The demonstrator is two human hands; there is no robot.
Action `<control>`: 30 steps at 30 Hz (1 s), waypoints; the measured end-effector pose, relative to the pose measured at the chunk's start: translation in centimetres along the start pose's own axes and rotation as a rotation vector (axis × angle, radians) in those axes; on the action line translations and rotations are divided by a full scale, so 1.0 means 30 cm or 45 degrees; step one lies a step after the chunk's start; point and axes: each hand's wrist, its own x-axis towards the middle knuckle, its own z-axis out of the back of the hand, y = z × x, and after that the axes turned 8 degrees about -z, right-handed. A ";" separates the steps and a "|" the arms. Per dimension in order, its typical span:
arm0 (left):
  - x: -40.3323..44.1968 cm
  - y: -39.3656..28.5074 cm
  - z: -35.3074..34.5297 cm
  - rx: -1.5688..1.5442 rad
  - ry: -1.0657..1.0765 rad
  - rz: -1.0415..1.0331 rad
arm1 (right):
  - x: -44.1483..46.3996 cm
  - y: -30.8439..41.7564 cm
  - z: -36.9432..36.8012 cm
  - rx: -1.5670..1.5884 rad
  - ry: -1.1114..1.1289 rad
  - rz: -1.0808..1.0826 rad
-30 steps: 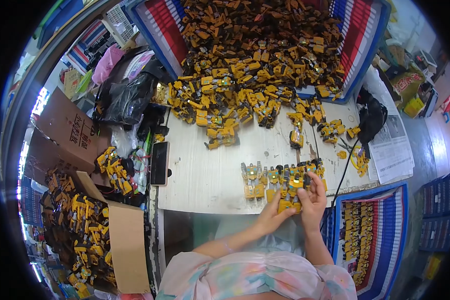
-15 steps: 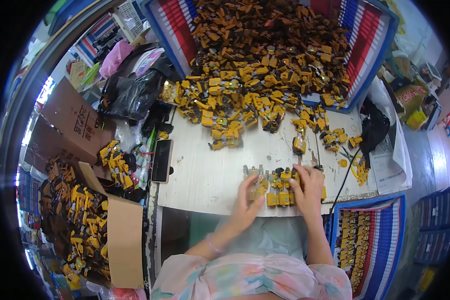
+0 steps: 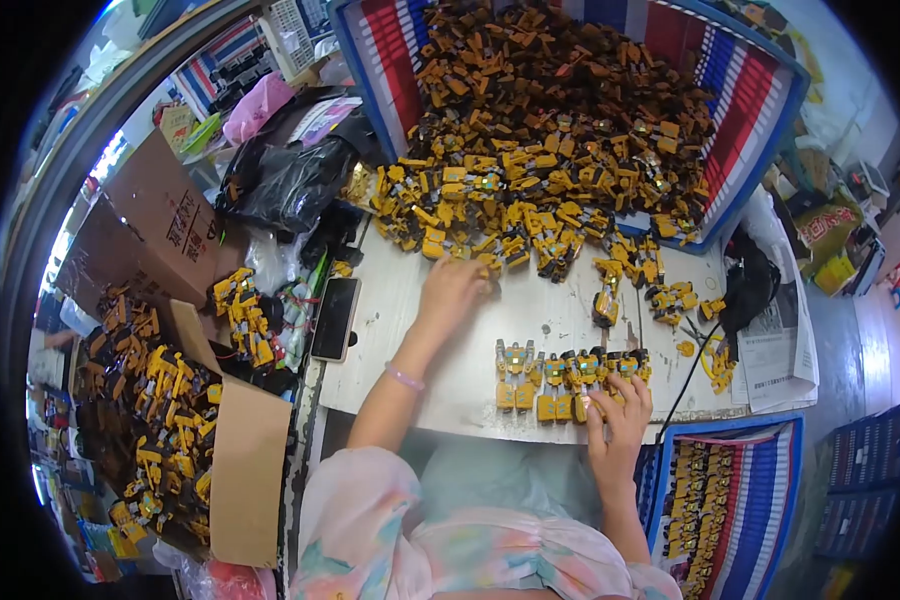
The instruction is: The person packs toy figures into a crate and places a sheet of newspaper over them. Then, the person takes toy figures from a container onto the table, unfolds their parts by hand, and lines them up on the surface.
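My left hand (image 3: 453,297) reaches to the near edge of a heap of yellow toy robots (image 3: 555,238). Its fingers are curled round a yellow toy robot (image 3: 489,272), mostly covered by the hand. Close to the front edge of the table, several yellow and grey toy robots (image 3: 515,378) lie side by side in a row. At the right end of that row my right hand (image 3: 622,425) has thumb and bent fingers on the toys, gripping one that is partly hidden under it.
A striped crate (image 3: 770,130) spills the heap onto the table (image 3: 400,385). A phone (image 3: 336,318) lies at the left edge, beside a cardboard box (image 3: 255,470) of more toys. A blue-rimmed crate (image 3: 792,480) with toys in rows stands at lower right; a black cable (image 3: 685,385) hangs nearby.
My left hand has left the row and moved up and left to the heap. My right hand has shifted slightly down along the row, and the view has tilted a little.
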 end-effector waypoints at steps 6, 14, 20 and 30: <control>-0.084 -0.162 0.107 -0.871 -0.503 0.261 | 0.036 -0.013 0.004 0.457 0.151 0.003; -0.234 -0.413 0.124 -0.890 -0.194 0.075 | 0.137 0.109 -0.112 1.203 0.520 -0.488; -0.227 -0.445 0.145 -1.120 0.200 0.146 | 0.120 0.063 -0.098 1.315 0.599 -0.493; -0.248 -0.482 0.103 -1.273 0.257 0.303 | 0.108 0.043 -0.092 1.431 0.518 -0.592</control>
